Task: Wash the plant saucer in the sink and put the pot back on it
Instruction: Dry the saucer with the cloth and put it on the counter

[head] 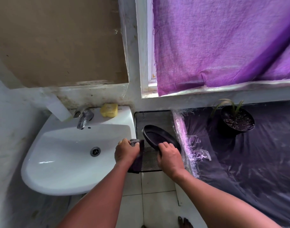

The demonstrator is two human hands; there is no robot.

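Head camera, looking down at two bare forearms reaching forward between a washbasin and a covered counter.

The right hand (pixel 169 156) grips the near edge of the plant saucer (pixel 159 134), with its fingers curled over the rim. The saucer is round, black or very dark, shallow, with a raised rim and a flat inner floor. It is tilted, near edge lifted in the hand, and is held above a dark mesh tray (pixel 155 120) that sits between the basin and the counter. Whether its far edge touches the mesh cannot be told.

The left hand (pixel 127 151) is closed around a grey and dark purple cloth (pixel 137 155), bunched at the fingers and hanging down past the wrist. It sits just left of the saucer, over the basin's right edge.

To the left is the white ceramic sink (pixel 62 162), with a metal drain (pixel 95 151) in the bowl. A chrome tap (pixel 85 117) stands at its far rim, and a yellow sponge (pixel 109 109) lies on the far ledge to the tap's right.

To the right, far on a counter covered in dark plastic sheeting (pixel 239 162), stands the black pot (pixel 237 120), filled with dark soil and holding a few thin green leaves. It is well apart from the saucer.

Above the counter hangs a purple curtain (pixel 215 46).
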